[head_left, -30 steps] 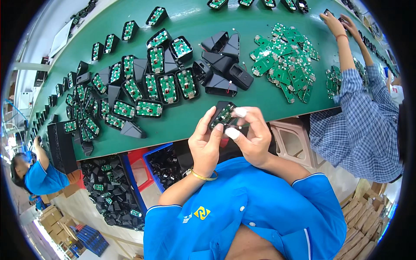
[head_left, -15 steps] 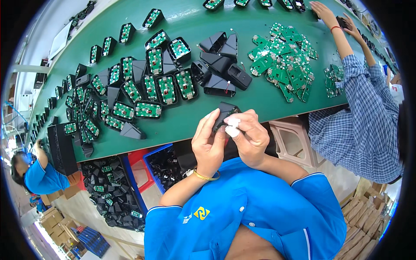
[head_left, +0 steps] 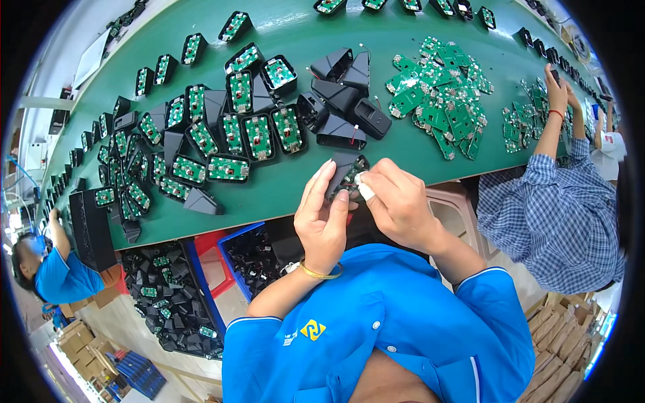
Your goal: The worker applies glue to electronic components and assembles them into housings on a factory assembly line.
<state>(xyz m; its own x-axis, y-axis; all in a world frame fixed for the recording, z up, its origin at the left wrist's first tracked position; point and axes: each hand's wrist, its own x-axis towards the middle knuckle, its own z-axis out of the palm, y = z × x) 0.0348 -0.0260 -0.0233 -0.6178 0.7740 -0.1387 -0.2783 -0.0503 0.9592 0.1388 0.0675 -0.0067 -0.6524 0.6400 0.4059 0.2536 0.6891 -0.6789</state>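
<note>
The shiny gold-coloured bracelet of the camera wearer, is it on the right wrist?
No, the shiny gold-coloured bracelet is on the wrist of the left hand, which holds a black plastic housing.

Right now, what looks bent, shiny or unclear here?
Head view: the left edge of the green tabletop bows; head view again: pale glare whitens its far part; head view too: fine details inside the black housing in the left hand can't be told.
</note>
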